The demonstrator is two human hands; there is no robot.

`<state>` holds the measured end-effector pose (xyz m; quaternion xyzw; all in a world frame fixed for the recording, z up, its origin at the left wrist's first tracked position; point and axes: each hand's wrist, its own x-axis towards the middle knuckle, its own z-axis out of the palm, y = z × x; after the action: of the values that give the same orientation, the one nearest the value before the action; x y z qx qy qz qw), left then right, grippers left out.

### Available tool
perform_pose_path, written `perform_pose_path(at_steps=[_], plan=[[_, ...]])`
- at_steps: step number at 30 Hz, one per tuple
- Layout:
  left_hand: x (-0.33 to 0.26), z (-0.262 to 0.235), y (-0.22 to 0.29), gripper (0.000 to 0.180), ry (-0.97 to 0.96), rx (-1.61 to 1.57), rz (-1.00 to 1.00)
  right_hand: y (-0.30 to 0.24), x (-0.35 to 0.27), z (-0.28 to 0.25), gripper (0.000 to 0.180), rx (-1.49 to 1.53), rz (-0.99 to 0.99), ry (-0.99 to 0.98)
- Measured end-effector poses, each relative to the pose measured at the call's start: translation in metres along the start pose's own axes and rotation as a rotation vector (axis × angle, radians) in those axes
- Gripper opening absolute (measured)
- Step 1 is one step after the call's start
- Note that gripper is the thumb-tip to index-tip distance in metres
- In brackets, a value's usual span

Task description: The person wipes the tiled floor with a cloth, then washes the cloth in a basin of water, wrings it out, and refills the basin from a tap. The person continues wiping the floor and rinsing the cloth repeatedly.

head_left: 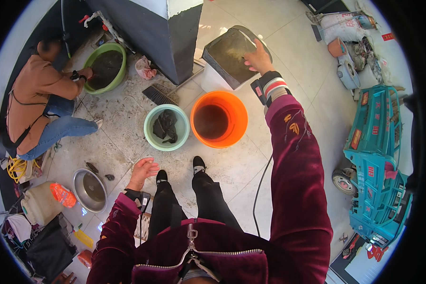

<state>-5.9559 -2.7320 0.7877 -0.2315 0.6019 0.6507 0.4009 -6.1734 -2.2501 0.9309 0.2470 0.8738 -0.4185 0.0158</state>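
Note:
My right hand reaches far forward, over the right side of a dark, square-topped container with brownish murky contents and white lower sides. Its fingers are spread, with nothing visible in them; whether they touch the rim I cannot tell. My left hand hangs open in the air at the left, holding nothing, left of my shoes. Between my feet and the container stands an orange bucket with brown water in it. Beside it is a pale green basin holding a crumpled dark, wet-looking cloth or bag.
At the left a crouching person has hands in a green tub of dark water. A brush lies by the dark pillar. A metal basin and jerrycan stand left, a teal cart right. A black cable crosses beside me.

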Motion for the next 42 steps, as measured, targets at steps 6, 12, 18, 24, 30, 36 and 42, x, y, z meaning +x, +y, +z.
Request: perform_pose_path(at_steps=[6, 12, 18, 24, 30, 36, 42], plan=[[0.003, -0.004, 0.003, 0.032, -0.004, 0.006, -0.008, 0.004, 0.003, 0.001, 0.075, -0.206, 0.152, -0.18], [0.007, -0.007, 0.006, 0.031, 0.008, 0.01, -0.014, 0.005, 0.005, 0.013, 0.076, -0.215, 0.203, -0.2], [0.007, -0.009, 0.011, 0.032, 0.009, 0.012, -0.005, -0.003, 0.002, 0.01, 0.075, -0.18, 0.21, -0.222], [0.008, -0.015, 0.01, 0.033, 0.003, -0.003, 0.011, -0.004, -0.006, 0.014, 0.073, -0.178, 0.193, -0.207], [0.002, -0.019, 0.008, 0.032, 0.023, 0.007, -0.01, 0.008, 0.021, -0.003, 0.043, -0.128, 0.003, 0.08], [-0.002, -0.027, -0.007, 0.032, 0.066, -0.015, -0.038, 0.055, 0.076, -0.044, 0.057, -0.665, -0.153, 0.461], [-0.009, -0.034, -0.031, 0.031, 0.137, -0.065, -0.12, 0.083, 0.116, -0.038, 0.066, -0.563, -0.149, 0.1]])
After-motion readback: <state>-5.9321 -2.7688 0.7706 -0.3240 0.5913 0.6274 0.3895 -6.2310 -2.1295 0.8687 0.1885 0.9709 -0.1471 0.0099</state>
